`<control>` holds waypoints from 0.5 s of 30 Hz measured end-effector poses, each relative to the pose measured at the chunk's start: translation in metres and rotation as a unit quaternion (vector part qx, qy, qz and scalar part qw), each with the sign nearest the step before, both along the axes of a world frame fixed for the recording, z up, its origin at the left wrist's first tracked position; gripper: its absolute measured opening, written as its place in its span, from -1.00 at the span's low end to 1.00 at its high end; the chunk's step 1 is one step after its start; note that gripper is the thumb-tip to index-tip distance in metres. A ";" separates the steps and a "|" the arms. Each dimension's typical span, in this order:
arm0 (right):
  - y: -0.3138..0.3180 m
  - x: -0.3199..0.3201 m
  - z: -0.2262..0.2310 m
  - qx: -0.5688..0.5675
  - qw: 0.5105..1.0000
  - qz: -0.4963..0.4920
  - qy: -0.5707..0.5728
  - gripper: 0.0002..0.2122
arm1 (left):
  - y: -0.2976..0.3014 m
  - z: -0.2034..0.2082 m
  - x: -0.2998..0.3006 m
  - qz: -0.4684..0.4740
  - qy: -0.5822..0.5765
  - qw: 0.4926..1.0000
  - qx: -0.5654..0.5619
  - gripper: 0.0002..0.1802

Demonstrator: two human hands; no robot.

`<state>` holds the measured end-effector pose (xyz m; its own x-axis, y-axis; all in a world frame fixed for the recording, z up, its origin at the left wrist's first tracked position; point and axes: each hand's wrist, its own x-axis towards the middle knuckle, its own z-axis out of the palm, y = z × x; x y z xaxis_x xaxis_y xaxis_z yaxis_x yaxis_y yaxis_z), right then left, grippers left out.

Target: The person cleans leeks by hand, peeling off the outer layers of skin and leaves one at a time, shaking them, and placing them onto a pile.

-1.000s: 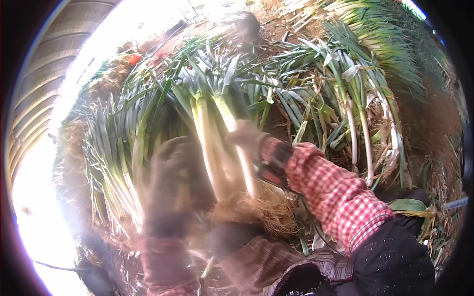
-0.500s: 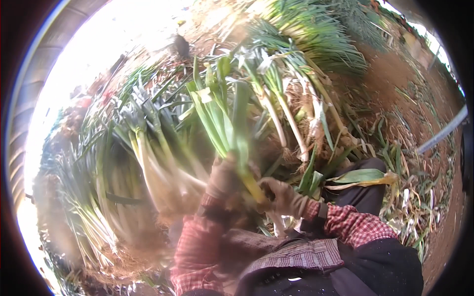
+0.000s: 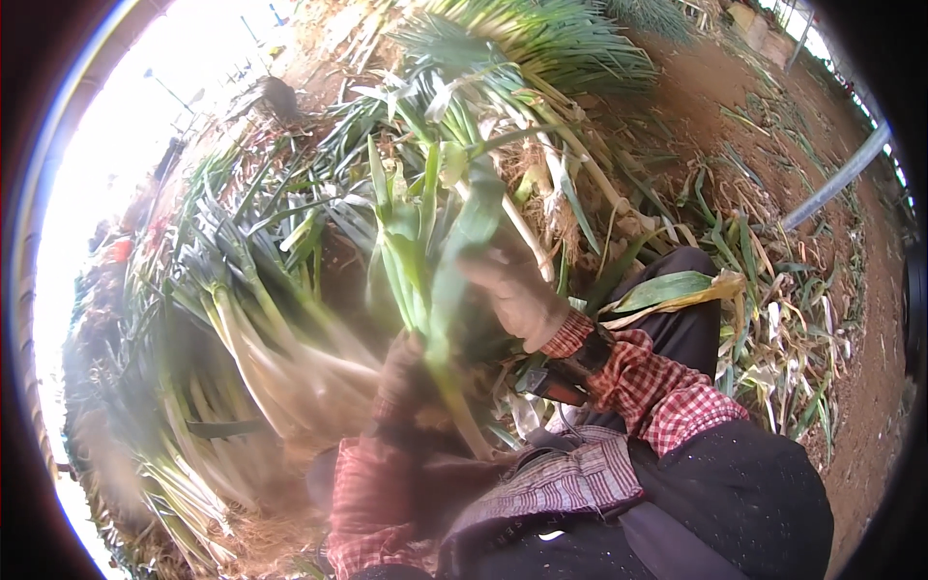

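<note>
My left hand [image 3: 398, 375], in a brownish work glove, is closed round the stem of a large green onion [image 3: 411, 266]. Its green leaves point up and away, and its pale lower end [image 3: 469, 425] slants toward my lap. My right hand [image 3: 522, 295], gloved too, is beside a broad green leaf [image 3: 471, 227] of this onion. Its fingertips reach the leaf's edge but are blurred, so whether they pinch it cannot be made out. Left of my hands lies a heap of green onions [image 3: 256, 353] with white stems and rooty ends.
At the far side lies a big pile of green onions [image 3: 570, 48]. Several onions with dry roots [image 3: 556, 208] lie ahead of my right hand. Peeled leaf scraps [image 3: 788, 358] litter the soil at right, where a metal pipe [image 3: 839, 176] slants in. A torn leaf [image 3: 672, 293] rests on my knee.
My right hand has gone from the onion's lower end up to its broad leaf. The left hand keeps its hold, slightly lower and left. The whole view has shifted a little.
</note>
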<state>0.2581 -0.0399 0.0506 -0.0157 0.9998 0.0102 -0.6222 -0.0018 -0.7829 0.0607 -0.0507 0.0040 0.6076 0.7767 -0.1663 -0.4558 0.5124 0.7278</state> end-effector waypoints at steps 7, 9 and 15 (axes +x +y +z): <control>0.008 0.002 -0.014 0.133 0.961 -0.035 -0.240 -0.75 | 0.000 -0.020 -0.006 0.007 0.034 0.999 -0.018 -0.23; 0.003 -0.002 0.008 0.105 0.984 -0.032 -0.139 -0.78 | -0.002 -0.012 -0.003 -0.019 0.049 0.999 0.012 -0.25; 0.011 0.012 0.024 0.042 0.991 -0.074 0.103 -0.77 | -0.011 -0.005 0.007 -0.027 0.128 0.989 0.064 -0.35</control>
